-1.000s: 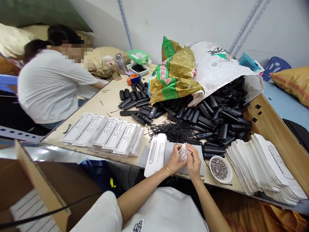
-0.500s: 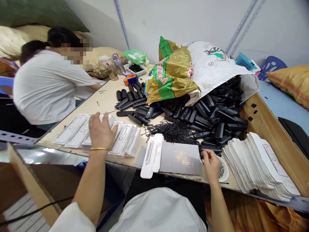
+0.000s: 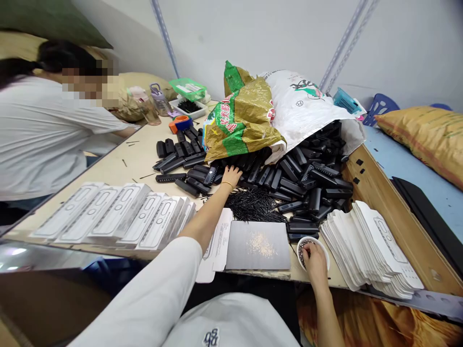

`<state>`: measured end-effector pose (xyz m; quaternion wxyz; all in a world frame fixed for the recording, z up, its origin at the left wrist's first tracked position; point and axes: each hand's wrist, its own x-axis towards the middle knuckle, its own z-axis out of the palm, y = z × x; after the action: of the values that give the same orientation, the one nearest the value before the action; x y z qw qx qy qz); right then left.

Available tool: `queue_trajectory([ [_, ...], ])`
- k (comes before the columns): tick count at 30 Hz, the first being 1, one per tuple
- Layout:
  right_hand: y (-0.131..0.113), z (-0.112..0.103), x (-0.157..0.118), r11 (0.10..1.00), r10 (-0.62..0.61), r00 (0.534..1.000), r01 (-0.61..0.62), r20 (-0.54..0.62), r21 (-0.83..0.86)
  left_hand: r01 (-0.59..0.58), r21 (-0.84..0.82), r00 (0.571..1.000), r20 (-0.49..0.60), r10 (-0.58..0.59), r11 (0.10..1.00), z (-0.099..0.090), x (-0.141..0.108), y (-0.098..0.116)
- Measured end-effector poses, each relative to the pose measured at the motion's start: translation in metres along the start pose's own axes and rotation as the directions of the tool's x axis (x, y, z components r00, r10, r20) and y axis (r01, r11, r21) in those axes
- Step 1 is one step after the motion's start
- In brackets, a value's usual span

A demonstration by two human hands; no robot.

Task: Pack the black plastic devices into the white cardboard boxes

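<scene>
My left hand (image 3: 231, 176) reaches to the near edge of a heap of black plastic cases (image 3: 314, 198), fingers spread over them; it holds nothing that I can see. My right hand (image 3: 315, 256) has its fingers bent together inside a white bowl (image 3: 327, 254) of small metal pieces (image 3: 301, 253); what is between the fingertips is hidden. Left of the bowl lies a grey plate (image 3: 237, 243) with pale grains (image 3: 262, 245) scattered on it. Thin black sticks (image 3: 253, 205) are piled behind the plate. A flat printed white carton (image 3: 220, 243) is partly under my left forearm.
Several white printed boxes (image 3: 119, 212) stand in a row at left. A stack of flat cartons (image 3: 372, 250) leans by the wooden side board (image 3: 408, 236). Gold-green (image 3: 242, 125) and white sacks (image 3: 304, 106) cover the heap. A co-worker (image 3: 47, 130) sits at far left.
My left hand has gone from the row of white boxes across to the black cases. My right hand has moved from beside the bowl into it. The whole view has shifted.
</scene>
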<state>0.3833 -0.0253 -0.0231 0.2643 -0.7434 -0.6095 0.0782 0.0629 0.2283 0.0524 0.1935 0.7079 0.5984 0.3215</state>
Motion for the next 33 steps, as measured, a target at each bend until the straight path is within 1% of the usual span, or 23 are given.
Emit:
queue_trajectory([
  [2, -0.001, -0.002, 0.0, 1.0, 0.009, 1.0, -0.009, 0.007, 0.011, 0.026, -0.02, 1.0, -0.001, -0.026, 0.999, -0.002, 0.0, -0.006],
  [4, -0.002, -0.006, 0.001, 0.997, 0.029, 1.0, -0.029, -0.004, 0.069, 0.067, -0.049, 0.998, -0.014, -0.067, 0.997, -0.006, -0.004, -0.01],
  [5, -0.003, -0.007, 0.001, 0.992, 0.055, 0.998, -0.053, -0.021, 0.111, 0.091, -0.065, 0.995, -0.027, -0.093, 0.994, -0.008, -0.008, -0.01],
  [7, -0.009, -0.011, 0.001, 0.961, 0.165, 0.984, -0.146, -0.063, 0.236, 0.139, -0.092, 0.987, -0.07, -0.146, 0.986, -0.013, -0.021, -0.006],
  [8, -0.015, -0.012, 0.002, 0.922, 0.235, 0.97, -0.201, -0.068, 0.331, 0.164, -0.145, 0.979, -0.102, -0.179, 0.976, -0.014, -0.03, -0.002],
  [9, -0.022, -0.013, 0.002, 0.859, 0.302, 0.952, -0.249, -0.05, 0.448, 0.188, -0.246, 0.967, -0.123, -0.223, 0.951, -0.014, -0.042, 0.004],
  [10, -0.031, -0.014, 0.002, 0.768, 0.35, 0.937, -0.284, -0.005, 0.574, 0.213, -0.389, 0.954, -0.117, -0.278, 0.896, -0.013, -0.056, 0.011],
  [11, -0.041, -0.014, 0.002, 0.655, 0.368, 0.928, -0.304, 0.059, 0.691, 0.24, -0.571, 0.939, -0.069, -0.337, 0.785, -0.01, -0.072, 0.018],
  [12, -0.051, -0.014, 0.002, 0.532, 0.357, 0.925, -0.315, 0.13, 0.786, 0.28, -0.736, 0.926, 0.039, -0.375, 0.617, -0.007, -0.09, 0.026],
  [13, -0.063, -0.014, 0.002, 0.413, 0.328, 0.925, -0.324, 0.194, 0.851, 0.341, -0.838, 0.908, 0.177, -0.379, 0.426, -0.003, -0.107, 0.034],
  [14, -0.074, -0.013, 0.002, 0.311, 0.295, 0.923, -0.336, 0.246, 0.889, 0.395, -0.881, 0.883, 0.287, -0.37, 0.26, 0.0, -0.123, 0.041],
  [15, -0.085, -0.011, 0.002, 0.228, 0.266, 0.92, -0.351, 0.288, 0.908, 0.444, -0.887, 0.854, 0.376, -0.359, 0.126, 0.004, -0.139, 0.047],
  [16, -0.095, -0.009, 0.001, 0.167, 0.24, 0.916, -0.365, 0.322, 0.916, 0.485, -0.874, 0.822, 0.448, -0.353, 0.02, 0.006, -0.152, 0.051],
  [18, -0.112, -0.005, -0.001, 0.098, 0.206, 0.908, -0.389, 0.364, 0.916, 0.528, -0.84, 0.761, 0.534, -0.368, -0.127, 0.009, -0.172, 0.058],
  [20, -0.127, 0.002, -0.004, 0.088, 0.191, 0.91, -0.389, 0.368, 0.917, 0.532, -0.815, 0.708, 0.577, -0.406, -0.23, 0.01, -0.183, 0.06],
  [22, -0.14, 0.008, -0.008, 0.13, 0.193, 0.924, -0.358, 0.331, 0.925, 0.515, -0.8, 0.667, 0.599, -0.442, -0.307, 0.009, -0.189, 0.061],
  [25, -0.155, 0.014, -0.013, 0.267, 0.205, 0.949, -0.291, 0.241, 0.919, 0.484, -0.784, 0.624, 0.62, -0.475, -0.388, 0.006, -0.193, 0.061],
  [29, -0.165, 0.017, -0.018, 0.465, 0.187, 0.972, -0.214, 0.141, 0.859, 0.446, -0.769, 0.582, 0.638, -0.504, -0.458, 0.0, -0.195, 0.064],
  [31, -0.167, 0.018, -0.019, 0.536, 0.148, 0.986, -0.149, 0.081, 0.831, 0.435, -0.757, 0.561, 0.652, -0.51, -0.488, -0.003, -0.196, 0.066],
  [33, -0.168, 0.02, -0.02, 0.586, 0.108, 0.994, -0.074, 0.012, 0.807, 0.421, -0.748, 0.55, 0.661, -0.511, -0.514, -0.005, -0.196, 0.069],
])
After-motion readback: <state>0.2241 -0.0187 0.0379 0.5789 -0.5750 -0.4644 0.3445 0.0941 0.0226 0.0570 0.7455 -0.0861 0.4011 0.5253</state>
